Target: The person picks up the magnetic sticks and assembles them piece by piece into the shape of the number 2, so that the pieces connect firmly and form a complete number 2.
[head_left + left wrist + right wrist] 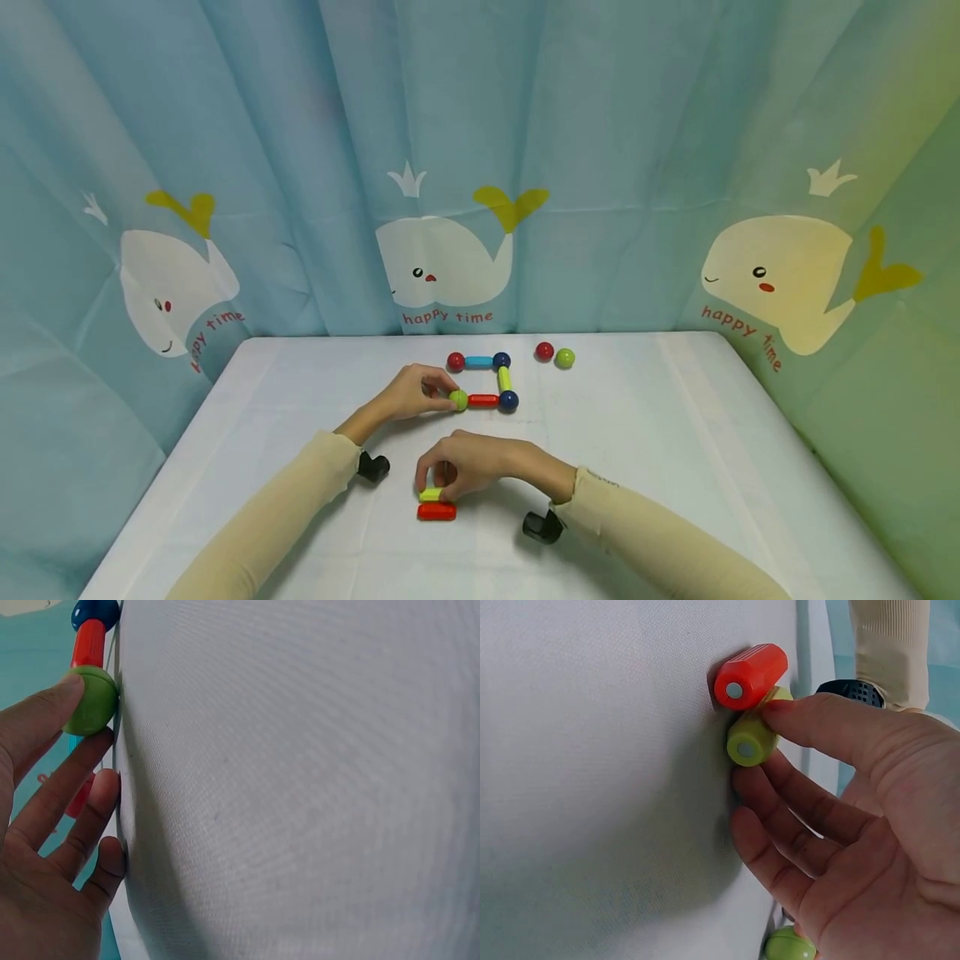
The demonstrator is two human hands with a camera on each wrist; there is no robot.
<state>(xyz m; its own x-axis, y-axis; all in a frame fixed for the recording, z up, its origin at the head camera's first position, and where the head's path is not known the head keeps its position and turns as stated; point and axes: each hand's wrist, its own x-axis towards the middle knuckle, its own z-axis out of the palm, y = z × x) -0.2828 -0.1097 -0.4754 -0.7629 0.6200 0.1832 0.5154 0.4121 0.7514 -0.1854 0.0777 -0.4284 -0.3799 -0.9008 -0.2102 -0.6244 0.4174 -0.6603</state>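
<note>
On the white table, toward its far side, lies a three-sided frame of magnetic rods and balls. Its near side runs from a green ball (pixel 459 401) through a red rod (pixel 483 401) to a dark blue ball (pixel 508 402); a yellow-green rod (pixel 505 380), a second dark blue ball (pixel 502 360), a light blue rod (pixel 478 362) and a red ball (pixel 455 362) follow. My left hand (pixel 411 392) pinches the green ball between thumb and fingertips. Closer to me, my right hand (pixel 474 461) pinches a loose yellow-green rod (pixel 748 742) beside a loose red rod (pixel 751 673), both with silvery end discs.
A loose red ball (pixel 544 351) and a loose green ball (pixel 565 358) lie right of the frame, near the table's back edge. Behind the table (pixel 660 433) hangs a blue curtain (pixel 615 167) with printed whales. Black wrist devices sit below both sleeves.
</note>
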